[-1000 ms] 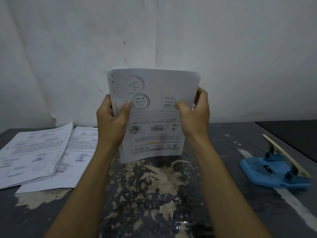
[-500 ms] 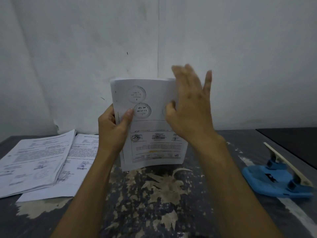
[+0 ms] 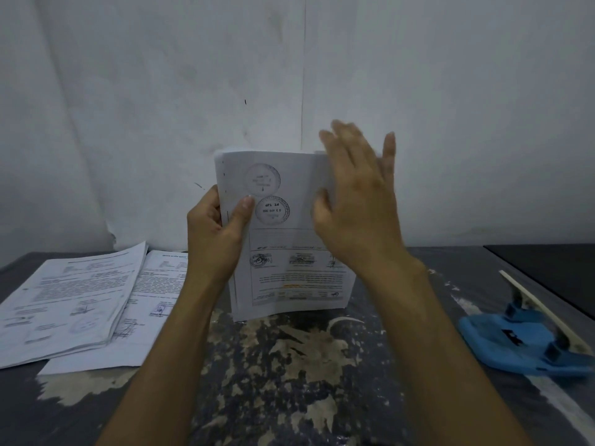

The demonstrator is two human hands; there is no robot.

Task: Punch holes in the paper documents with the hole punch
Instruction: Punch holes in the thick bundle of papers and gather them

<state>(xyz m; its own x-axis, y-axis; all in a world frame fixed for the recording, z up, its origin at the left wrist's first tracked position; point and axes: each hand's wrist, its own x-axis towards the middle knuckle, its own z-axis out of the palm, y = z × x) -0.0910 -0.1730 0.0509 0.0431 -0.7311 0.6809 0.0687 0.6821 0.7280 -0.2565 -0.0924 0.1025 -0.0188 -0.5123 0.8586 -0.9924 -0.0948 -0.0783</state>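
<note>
White paper sheaf upright, left hand gripping; right hand flat

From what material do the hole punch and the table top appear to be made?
Hole punch: a matte blue base that looks like plastic, with a pale lever, perhaps painted metal or plastic; the look leaves it open.
Table top: a dark painted surface, worn and flaking to pale patches beneath; the underlying material is unclear.
</note>
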